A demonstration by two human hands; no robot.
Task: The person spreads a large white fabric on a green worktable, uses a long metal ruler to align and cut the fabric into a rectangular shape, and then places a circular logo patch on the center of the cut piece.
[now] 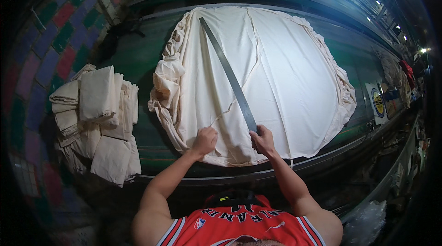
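A large sheet of cream cloth [301, 85] is spread over the green table, its left and right edges bunched into gathered folds. My right hand [262, 140] is closed round the near end of a long, flat, dark metal strip [225, 67]. The strip lies slantwise across the cloth, its far end toward the upper left. To its left, my left hand [205, 141] is closed at the near part of the cloth, fingers curled on the fabric. A raised crease runs from this hand toward the strip.
A stack of folded cream cloths [99, 108] sits at the left, beside a painted brick wall [60, 39]. The green table [147, 128] extends under the cloth. At the right stands a white panel with a round blue and yellow emblem [377, 103]. Clear plastic [366, 222] lies lower right.
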